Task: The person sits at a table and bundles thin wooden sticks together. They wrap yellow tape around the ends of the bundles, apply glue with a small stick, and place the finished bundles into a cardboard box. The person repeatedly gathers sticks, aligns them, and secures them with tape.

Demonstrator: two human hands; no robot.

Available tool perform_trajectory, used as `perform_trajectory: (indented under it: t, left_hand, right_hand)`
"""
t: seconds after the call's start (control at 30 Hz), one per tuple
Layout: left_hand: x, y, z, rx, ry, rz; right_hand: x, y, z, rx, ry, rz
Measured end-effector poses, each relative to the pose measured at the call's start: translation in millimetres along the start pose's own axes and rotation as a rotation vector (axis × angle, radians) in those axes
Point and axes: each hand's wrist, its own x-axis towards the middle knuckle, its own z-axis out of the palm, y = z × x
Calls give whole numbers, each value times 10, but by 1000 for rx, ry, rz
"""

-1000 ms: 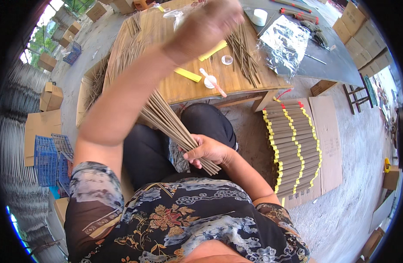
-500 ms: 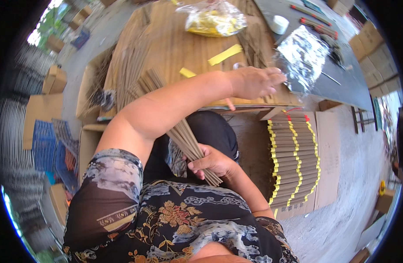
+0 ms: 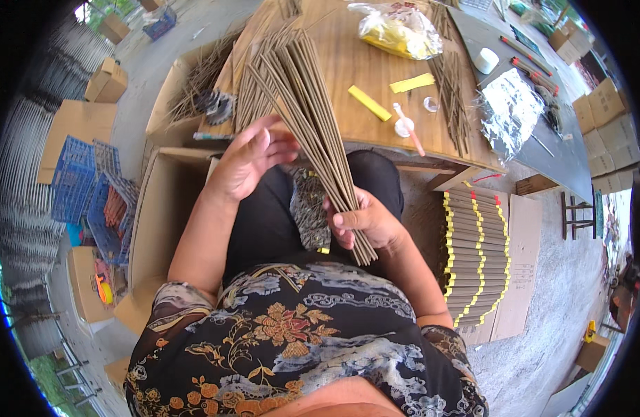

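My right hand (image 3: 365,221) grips a long bundle of thin brown sticks (image 3: 313,118) near its lower end, over my lap. The bundle fans upward and leftward across the edge of the wooden table (image 3: 347,76). My left hand (image 3: 247,156) is open with fingers spread, its fingertips against the left side of the bundle at mid-length. A small dark patterned bag (image 3: 307,212) lies on my lap between the two hands.
On the table lie more loose sticks (image 3: 452,97), yellow paper strips (image 3: 368,103), a plastic bag with yellow contents (image 3: 400,31), a crinkled clear bag (image 3: 511,111) and a white tape roll (image 3: 485,60). Banded stick bundles (image 3: 476,254) lie on cardboard at right. Blue crates (image 3: 83,184) and an open carton (image 3: 170,215) stand at left.
My left arm has pulled back from reaching across the table to the bundle's side. The bundle has swung up, now fanning over the table edge. My right hand still holds it.
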Motion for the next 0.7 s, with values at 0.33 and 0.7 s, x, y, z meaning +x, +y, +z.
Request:
perform_trajectory:
  t: [0.33,0.7]
  left_hand:
    - [416,574,314,-139,-11,308]
    - [1177,767,317,218,-28,476]
  right_hand:
    - [645,-196,359,-648,141,-182]
    - [1649,-1020,18,-915,263,-642]
